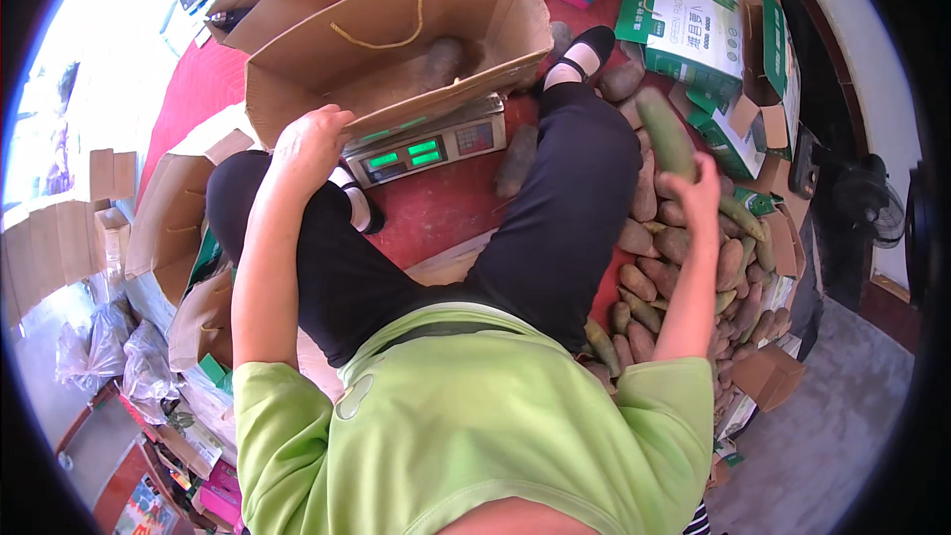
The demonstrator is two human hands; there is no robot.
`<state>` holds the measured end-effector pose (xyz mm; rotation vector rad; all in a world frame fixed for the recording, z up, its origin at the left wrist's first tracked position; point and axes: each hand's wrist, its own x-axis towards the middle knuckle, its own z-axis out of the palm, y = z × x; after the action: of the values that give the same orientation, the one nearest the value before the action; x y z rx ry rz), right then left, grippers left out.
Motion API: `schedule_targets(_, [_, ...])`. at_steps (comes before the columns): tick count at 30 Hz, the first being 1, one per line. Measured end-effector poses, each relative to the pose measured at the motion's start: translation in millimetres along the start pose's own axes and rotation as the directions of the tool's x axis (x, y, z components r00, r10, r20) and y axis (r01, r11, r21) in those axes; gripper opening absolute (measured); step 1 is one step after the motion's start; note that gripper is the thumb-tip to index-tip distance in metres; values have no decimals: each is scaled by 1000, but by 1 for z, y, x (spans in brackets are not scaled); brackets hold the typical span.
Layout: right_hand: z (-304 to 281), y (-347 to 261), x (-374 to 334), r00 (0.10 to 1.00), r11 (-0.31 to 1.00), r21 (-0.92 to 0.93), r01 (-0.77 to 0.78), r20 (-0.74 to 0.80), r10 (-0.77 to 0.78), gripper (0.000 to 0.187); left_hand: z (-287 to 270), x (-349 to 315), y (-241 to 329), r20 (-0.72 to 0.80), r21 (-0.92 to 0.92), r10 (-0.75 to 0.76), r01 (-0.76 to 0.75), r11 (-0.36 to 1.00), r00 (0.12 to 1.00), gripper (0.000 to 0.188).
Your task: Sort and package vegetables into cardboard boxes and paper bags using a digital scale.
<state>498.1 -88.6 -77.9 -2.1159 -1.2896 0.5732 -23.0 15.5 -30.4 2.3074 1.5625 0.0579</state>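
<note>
My right hand is closed around the lower end of a long green radish, holding it upright above a heap of radishes. The radish is slightly blurred. My left hand grips the near left rim of a brown cardboard box with a yellow cord handle. The box stands open on a digital scale with lit green displays. Inside it lies a dusty radish; the near wall hides part of the bottom.
More radishes lie on the red floor covering between my legs. Green and white printed cartons stand at the far right. Open brown cartons line my left side. A black fan is at the right edge.
</note>
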Motion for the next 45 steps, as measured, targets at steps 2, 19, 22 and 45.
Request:
schedule_targets(2, [-11, -60, 22, 988, 988, -10, 154, 7, -154, 50, 0, -1, -1, -11, -7, 16, -16, 1000, 1000, 16])
schedule_targets(19, [205, -307, 40, 570, 504, -296, 811, 592, -569, 53, -2, -2, -1, 9, 9, 28, -28, 1000, 1000, 18])
schedule_targets(22, [220, -303, 37, 566, 567, -211, 796, 591, -575, 53, -3, -1, -2, 33, 11, 24, -24, 1000, 999, 18])
schedule_targets(45, [89, 130, -43, 949, 968, -101, -228, 199, 244, 35, -1, 3, 9, -10, 6, 23, -23, 1000, 1000, 17])
